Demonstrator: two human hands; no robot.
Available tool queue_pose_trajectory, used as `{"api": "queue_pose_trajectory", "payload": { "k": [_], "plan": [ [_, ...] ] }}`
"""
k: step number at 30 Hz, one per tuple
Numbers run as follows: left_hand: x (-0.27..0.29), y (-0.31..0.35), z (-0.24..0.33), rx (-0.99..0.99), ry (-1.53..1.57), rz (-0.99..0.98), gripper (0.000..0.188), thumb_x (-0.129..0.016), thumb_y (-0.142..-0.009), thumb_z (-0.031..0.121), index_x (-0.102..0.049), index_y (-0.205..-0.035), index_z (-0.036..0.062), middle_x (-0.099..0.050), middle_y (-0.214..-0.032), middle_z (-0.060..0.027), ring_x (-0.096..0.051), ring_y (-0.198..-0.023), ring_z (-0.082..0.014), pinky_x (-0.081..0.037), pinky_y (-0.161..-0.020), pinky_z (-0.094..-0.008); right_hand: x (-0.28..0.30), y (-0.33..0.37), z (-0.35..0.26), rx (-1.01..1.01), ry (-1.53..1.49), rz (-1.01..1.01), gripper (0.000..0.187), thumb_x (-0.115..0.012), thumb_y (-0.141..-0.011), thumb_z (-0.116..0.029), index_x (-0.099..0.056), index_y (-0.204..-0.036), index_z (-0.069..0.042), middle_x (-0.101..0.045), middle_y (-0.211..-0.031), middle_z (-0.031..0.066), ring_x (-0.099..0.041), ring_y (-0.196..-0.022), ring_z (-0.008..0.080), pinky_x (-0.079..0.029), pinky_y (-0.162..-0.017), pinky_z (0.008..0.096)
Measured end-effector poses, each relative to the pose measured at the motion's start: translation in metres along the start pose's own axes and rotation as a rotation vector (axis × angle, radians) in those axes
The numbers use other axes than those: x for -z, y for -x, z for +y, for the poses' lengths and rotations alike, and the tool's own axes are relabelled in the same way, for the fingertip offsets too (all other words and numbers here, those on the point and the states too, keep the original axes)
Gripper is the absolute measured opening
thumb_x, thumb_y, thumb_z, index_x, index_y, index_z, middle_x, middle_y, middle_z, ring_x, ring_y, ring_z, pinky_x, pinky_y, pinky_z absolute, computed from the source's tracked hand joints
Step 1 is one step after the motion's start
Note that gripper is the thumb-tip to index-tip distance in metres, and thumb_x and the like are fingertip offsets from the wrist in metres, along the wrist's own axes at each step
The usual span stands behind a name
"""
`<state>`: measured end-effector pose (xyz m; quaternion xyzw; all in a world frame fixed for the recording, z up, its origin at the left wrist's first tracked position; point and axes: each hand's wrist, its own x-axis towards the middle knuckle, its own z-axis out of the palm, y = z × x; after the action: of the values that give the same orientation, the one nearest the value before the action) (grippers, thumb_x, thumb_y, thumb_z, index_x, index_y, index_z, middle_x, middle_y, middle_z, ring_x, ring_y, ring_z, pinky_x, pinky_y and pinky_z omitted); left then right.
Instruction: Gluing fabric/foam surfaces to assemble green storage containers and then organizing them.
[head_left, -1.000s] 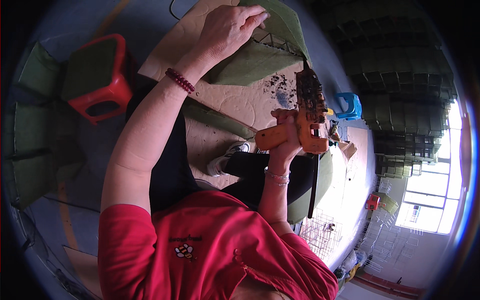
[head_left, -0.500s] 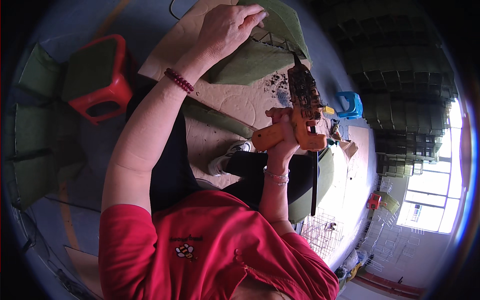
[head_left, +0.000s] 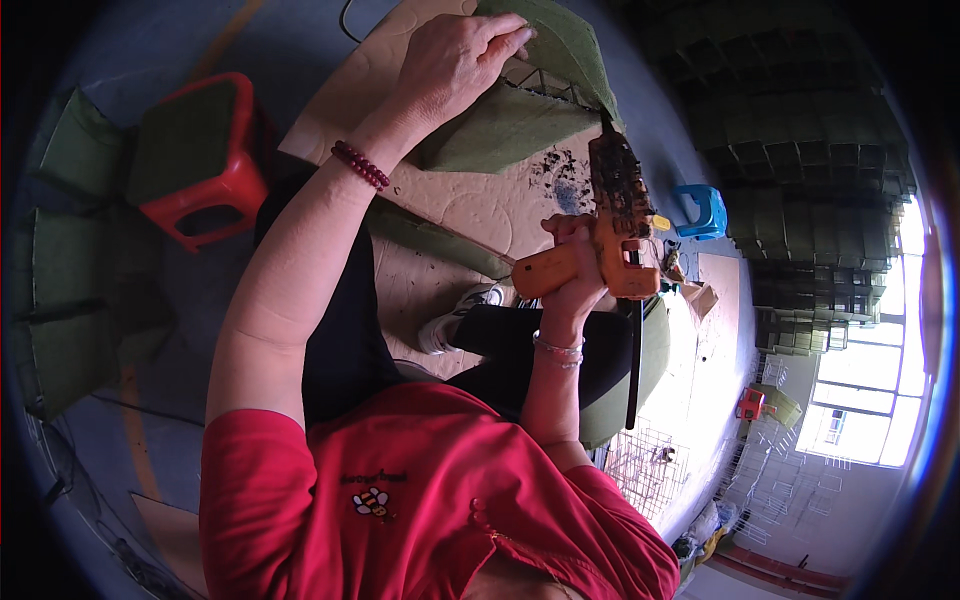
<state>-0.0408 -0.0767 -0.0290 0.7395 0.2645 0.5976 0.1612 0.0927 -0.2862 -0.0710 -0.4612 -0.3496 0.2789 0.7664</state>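
My right hand (head_left: 580, 280) grips the orange handle of a glue gun (head_left: 622, 200), whose front is caked with black residue. A long black glue stick (head_left: 634, 375) trails from its rear. The nozzle points away from me and reaches the right edge of a green fabric-covered piece (head_left: 500, 130). A wire frame (head_left: 548, 88) shows between that piece's lower panel and its raised flap (head_left: 560, 45). At the flap's left side, my left hand (head_left: 460, 65) is closed, thumb and fingers pinching the green fabric. The exact pinch point is partly hidden.
Beneath the work lies a tan board (head_left: 500, 215) speckled with black bits. A red stool (head_left: 215, 185) stands left, near green panels (head_left: 70, 260); a blue stool (head_left: 700, 212) stands right. Stacked green boxes (head_left: 800, 160) fill the far right. Wire grids (head_left: 645, 465) lie lower right.
The glue gun in my right hand has shifted slightly right, its nozzle moving along to the fabric's right edge. My left hand keeps its pinch almost in place.
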Motion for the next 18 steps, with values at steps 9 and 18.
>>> {"api": "queue_pose_trajectory", "payload": {
  "k": [9,18],
  "plan": [
    [0.0001,-0.0047,0.0024,0.027,0.025,-0.036,0.024,-0.055,-0.094,0.030,-0.070,-0.096,0.0105,-0.056,-0.056,-0.0067,-0.050,-0.048,-0.0176,-0.041,-0.052,-0.0308,-0.0079,0.0091,-0.0005,-0.044,0.099,-0.121,0.016,-0.054,-0.085,-0.006,-0.053,-0.100,-0.001,-0.060,-0.085,0.0089,-0.056,-0.081,0.0143,-0.042,-0.074,0.0266],
    [0.0006,-0.0047,0.0019,0.041,0.016,-0.050,0.024,-0.055,-0.094,0.030,-0.069,-0.096,0.0101,-0.056,-0.057,-0.0082,-0.050,-0.047,-0.0185,-0.041,-0.051,-0.0313,-0.0027,0.0063,-0.0024,-0.046,0.083,-0.069,0.017,-0.053,-0.086,-0.007,-0.052,-0.102,0.000,-0.060,-0.084,0.0085,-0.055,-0.080,0.0143,-0.041,-0.076,0.0274]
  ]
}}
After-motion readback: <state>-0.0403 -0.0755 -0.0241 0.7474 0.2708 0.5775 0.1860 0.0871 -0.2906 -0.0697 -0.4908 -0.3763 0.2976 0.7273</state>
